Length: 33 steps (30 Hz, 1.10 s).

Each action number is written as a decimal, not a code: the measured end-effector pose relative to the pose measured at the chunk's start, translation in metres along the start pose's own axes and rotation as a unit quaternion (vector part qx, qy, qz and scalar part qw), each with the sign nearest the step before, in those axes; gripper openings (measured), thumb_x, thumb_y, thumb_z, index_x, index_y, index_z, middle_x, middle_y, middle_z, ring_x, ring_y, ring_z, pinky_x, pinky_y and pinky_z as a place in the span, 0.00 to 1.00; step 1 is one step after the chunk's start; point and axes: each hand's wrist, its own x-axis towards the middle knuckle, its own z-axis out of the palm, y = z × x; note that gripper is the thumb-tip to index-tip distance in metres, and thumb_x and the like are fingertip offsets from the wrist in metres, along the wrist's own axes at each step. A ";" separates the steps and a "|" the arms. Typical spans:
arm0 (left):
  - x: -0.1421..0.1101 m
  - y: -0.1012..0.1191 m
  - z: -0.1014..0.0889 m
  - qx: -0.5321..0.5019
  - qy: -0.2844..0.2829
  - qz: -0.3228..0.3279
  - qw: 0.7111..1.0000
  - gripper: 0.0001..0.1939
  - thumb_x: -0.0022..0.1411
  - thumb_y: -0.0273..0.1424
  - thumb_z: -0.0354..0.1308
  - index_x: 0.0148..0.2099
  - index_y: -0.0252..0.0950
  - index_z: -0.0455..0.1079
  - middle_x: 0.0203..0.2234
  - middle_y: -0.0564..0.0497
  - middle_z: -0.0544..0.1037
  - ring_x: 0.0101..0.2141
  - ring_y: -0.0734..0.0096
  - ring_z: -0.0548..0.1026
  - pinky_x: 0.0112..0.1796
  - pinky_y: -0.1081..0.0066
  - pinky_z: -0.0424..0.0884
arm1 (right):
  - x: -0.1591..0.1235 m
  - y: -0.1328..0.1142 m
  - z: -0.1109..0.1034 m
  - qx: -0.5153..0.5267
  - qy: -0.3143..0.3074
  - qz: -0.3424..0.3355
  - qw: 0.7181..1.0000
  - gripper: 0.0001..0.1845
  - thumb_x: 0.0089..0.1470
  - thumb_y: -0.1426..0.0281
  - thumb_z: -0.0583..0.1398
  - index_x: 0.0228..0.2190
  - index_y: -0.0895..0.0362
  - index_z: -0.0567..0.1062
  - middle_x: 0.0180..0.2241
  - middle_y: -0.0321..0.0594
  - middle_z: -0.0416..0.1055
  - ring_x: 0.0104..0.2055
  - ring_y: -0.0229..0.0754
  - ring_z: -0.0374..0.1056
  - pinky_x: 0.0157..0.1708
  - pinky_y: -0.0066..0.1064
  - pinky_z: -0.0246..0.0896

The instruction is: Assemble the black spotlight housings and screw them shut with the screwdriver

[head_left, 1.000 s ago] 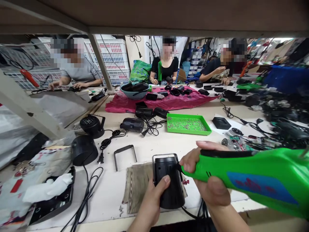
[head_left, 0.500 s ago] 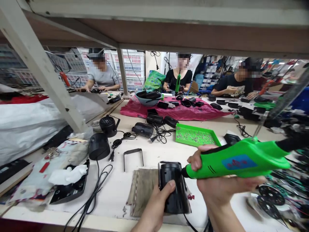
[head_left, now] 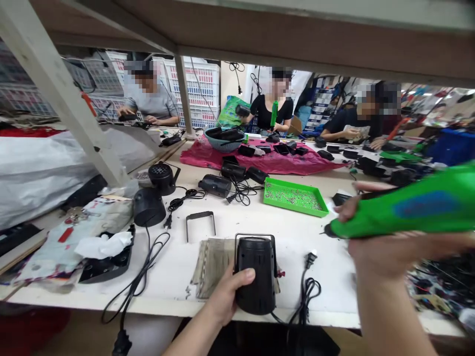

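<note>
My left hand [head_left: 226, 294] grips a black cylindrical housing [head_left: 257, 277] from its left side, thumb across the front. A metal U-shaped bracket [head_left: 256, 236] arches over the housing, which stands on a folded, dirty cloth [head_left: 212, 254] near the table's front edge. From its base a black power cord [head_left: 307, 296] runs to the right, ending in a plug. My right hand [head_left: 386, 249] is wrapped round a green electric screwdriver [head_left: 411, 207], blurred by motion. Its tip points left, apart from the housing. Behind the cloth stands a loose bracket [head_left: 200, 215].
A green tray [head_left: 319, 212] of small screws lies beyond the housing. More black housings [head_left: 149, 206] with cords stand at left and behind. A slanted white post [head_left: 70, 94] and overhead shelf [head_left: 260, 32] frame the bench. Several co-workers [head_left: 272, 104] sit opposite.
The screwdriver has moved away from the housing's right side, rightward and slightly up, in my right hand. The housing has turned a little, and its cord and plug now show on the right.
</note>
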 end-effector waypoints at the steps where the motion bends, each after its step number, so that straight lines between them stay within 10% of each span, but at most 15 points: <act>1: -0.001 -0.001 -0.002 -0.001 -0.004 0.000 1.000 0.17 0.43 0.35 0.71 0.37 0.33 0.76 0.30 0.44 0.83 0.31 0.57 0.80 0.33 0.62 0.75 | -0.001 0.009 0.006 0.003 -0.007 0.003 1.000 0.35 0.36 0.33 0.56 0.32 0.50 0.71 0.23 0.34 0.66 0.21 0.41 0.62 0.21 0.34 0.55; 7: 0.005 -0.007 -0.019 0.008 0.033 -0.005 0.999 0.19 0.46 0.38 0.68 0.39 0.33 0.77 0.35 0.42 0.82 0.39 0.51 0.78 0.44 0.56 0.72 | 0.000 0.047 0.004 -0.071 -0.028 0.052 0.996 0.22 0.52 0.48 0.59 0.36 0.53 0.71 0.27 0.36 0.69 0.30 0.42 0.68 0.28 0.34 0.64; 14: 0.003 -0.006 -0.023 -0.037 0.033 -0.007 0.999 0.25 0.43 0.45 0.68 0.39 0.32 0.78 0.35 0.40 0.82 0.43 0.46 0.77 0.50 0.51 0.67 | 0.004 0.049 0.003 -0.081 -0.069 0.064 0.992 0.25 0.46 0.53 0.65 0.43 0.50 0.69 0.38 0.37 0.72 0.40 0.44 0.70 0.41 0.40 0.66; 20: -0.004 0.006 -0.025 -0.103 0.041 0.052 0.993 0.25 0.47 0.49 0.65 0.44 0.40 0.77 0.42 0.46 0.81 0.44 0.52 0.77 0.53 0.54 0.66 | -0.023 0.052 -0.003 -0.191 -0.025 -0.005 0.981 0.14 0.63 0.57 0.50 0.46 0.48 0.67 0.37 0.36 0.67 0.37 0.39 0.68 0.36 0.33 0.65; 27: -0.003 -0.002 -0.027 -0.070 0.095 0.044 0.992 0.20 0.46 0.44 0.68 0.39 0.36 0.79 0.36 0.45 0.82 0.48 0.46 0.75 0.53 0.52 0.66 | -0.085 0.070 0.007 -0.352 -0.376 0.065 0.855 0.08 0.57 0.73 0.58 0.34 0.51 0.77 0.31 0.37 0.72 0.34 0.41 0.70 0.32 0.31 0.64; 33: -0.002 -0.006 -0.025 -0.040 0.147 0.054 0.987 0.24 0.45 0.42 0.69 0.45 0.37 0.76 0.41 0.45 0.81 0.51 0.46 0.72 0.53 0.53 0.66 | -0.087 0.092 0.024 -0.398 -0.434 0.105 0.802 0.10 0.54 0.78 0.57 0.30 0.54 0.77 0.31 0.39 0.71 0.35 0.43 0.69 0.37 0.33 0.61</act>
